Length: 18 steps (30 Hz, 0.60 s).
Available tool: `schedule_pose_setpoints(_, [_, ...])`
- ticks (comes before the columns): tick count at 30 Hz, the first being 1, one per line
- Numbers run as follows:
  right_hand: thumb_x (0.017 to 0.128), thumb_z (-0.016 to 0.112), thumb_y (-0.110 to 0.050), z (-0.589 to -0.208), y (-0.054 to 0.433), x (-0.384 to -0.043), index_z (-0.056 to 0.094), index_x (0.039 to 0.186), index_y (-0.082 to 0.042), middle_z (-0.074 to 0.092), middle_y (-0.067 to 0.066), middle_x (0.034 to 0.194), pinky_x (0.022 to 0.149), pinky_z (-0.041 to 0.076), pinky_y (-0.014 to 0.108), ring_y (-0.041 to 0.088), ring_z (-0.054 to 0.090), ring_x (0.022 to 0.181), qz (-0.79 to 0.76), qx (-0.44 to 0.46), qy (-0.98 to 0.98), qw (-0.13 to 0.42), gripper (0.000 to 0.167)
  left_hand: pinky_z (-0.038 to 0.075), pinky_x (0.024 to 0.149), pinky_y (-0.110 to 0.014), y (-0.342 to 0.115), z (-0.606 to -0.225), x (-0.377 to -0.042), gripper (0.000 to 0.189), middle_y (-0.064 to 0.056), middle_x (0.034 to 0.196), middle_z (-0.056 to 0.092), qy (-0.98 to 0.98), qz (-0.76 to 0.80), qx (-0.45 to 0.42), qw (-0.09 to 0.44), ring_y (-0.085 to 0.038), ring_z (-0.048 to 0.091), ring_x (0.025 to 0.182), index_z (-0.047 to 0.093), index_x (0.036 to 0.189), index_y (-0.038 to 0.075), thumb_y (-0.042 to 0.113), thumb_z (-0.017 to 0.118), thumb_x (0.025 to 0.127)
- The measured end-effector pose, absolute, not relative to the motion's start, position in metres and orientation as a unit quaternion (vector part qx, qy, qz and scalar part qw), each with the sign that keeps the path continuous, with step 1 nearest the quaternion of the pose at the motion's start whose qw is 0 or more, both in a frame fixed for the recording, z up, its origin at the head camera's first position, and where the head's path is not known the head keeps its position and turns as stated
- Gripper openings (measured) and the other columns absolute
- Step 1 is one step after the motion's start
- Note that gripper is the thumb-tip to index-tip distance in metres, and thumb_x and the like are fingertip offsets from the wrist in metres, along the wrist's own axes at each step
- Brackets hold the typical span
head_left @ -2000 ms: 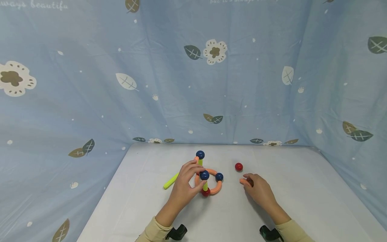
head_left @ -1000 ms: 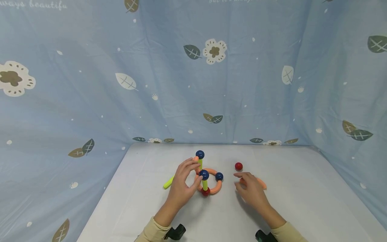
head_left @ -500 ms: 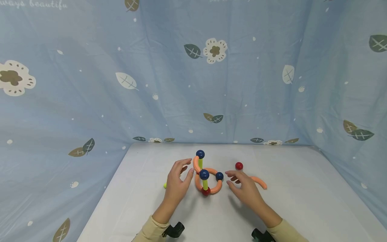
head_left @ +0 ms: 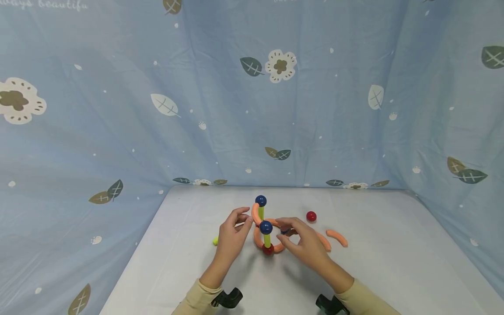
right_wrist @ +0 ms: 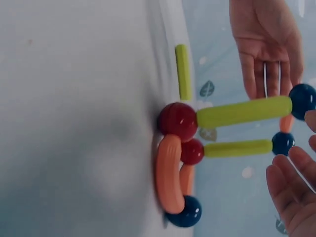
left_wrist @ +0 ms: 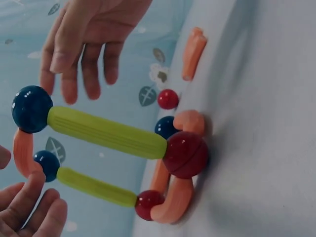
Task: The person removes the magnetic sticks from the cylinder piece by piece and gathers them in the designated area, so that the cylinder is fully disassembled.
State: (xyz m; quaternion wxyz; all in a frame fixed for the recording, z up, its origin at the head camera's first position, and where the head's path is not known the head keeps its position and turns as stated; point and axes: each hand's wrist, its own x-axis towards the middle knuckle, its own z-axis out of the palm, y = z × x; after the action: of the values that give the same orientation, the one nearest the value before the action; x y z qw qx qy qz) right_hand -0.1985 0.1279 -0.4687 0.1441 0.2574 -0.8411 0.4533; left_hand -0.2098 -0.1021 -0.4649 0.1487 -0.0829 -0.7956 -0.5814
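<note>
A construction of magnetic rods and balls stands on the table. Curved orange rods (head_left: pixel 257 238), a red ball (head_left: pixel 268 249) and a blue ball (left_wrist: pixel 166 127) form its base ring. Two yellow-green rods (left_wrist: pixel 106 132) rise from red balls to blue balls (head_left: pixel 266 227), and a curved orange rod (head_left: pixel 256 213) spans the top. My left hand (head_left: pixel 232 238) is beside this top rod, fingers loosely bent; whether a fingertip touches cannot be told. On the other side, my right hand (head_left: pixel 305 245) hovers with relaxed fingers, partly covering the ring's blue ball, and holds nothing.
A loose red ball (head_left: pixel 311 216) lies behind my right hand. Two loose curved orange rods, one nearer (head_left: pixel 324 243) and one farther right (head_left: pixel 336 238), lie beyond it. A loose yellow-green rod (right_wrist: pixel 182 72) is mostly hidden behind my left hand in the head view.
My left hand has drawn back leftward from the blue ball and top rod. My right hand has left a loose curved orange rod and moved left to the construction, which stays in place.
</note>
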Motion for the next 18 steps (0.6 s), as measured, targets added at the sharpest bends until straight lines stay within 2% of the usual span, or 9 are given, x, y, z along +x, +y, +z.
schedule_pose_setpoints(6, [0.090, 0.080, -0.025, -0.465, 0.118, -0.200, 0.065, 0.131, -0.023, 0.067, -0.009, 0.122, 0.079, 0.061, 0.040, 0.016, 0.067, 0.098, 0.457, 0.268, -0.835, 0.146, 0.043, 0.058, 0.089, -0.033, -0.100, -0.465, -0.210, 0.038, -0.005, 0.102, 0.073, -0.783, -0.601, -0.091, 0.133, -0.021, 0.070, 0.099, 0.064, 0.131, 0.011, 0.031, 0.069, 0.099])
schedule_pose_setpoints(13, [0.090, 0.080, -0.022, -0.464, 0.108, -0.202, 0.066, 0.130, -0.025, 0.067, -0.009, 0.123, 0.082, 0.060, 0.037, 0.015, 0.068, 0.102, 0.447, 0.291, -0.829, 0.167, 0.043, 0.059, 0.088, -0.032, -0.098, -0.463, -0.208, 0.040, 0.003, 0.093, 0.075, -0.792, -0.586, -0.105, 0.132, -0.013, 0.071, 0.091, 0.062, 0.133, 0.017, 0.035, 0.069, 0.098])
schedule_pose_setpoints(18, [0.089, 0.080, -0.019, -0.463, 0.104, -0.202, 0.069, 0.127, -0.025, 0.069, -0.009, 0.119, 0.082, 0.060, 0.037, 0.018, 0.069, 0.098, 0.441, 0.285, -0.833, 0.173, 0.040, 0.058, 0.088, -0.028, -0.097, -0.463, -0.208, 0.044, 0.006, 0.091, 0.074, -0.793, -0.588, -0.103, 0.124, -0.011, 0.071, 0.089, 0.062, 0.135, 0.020, 0.036, 0.072, 0.096])
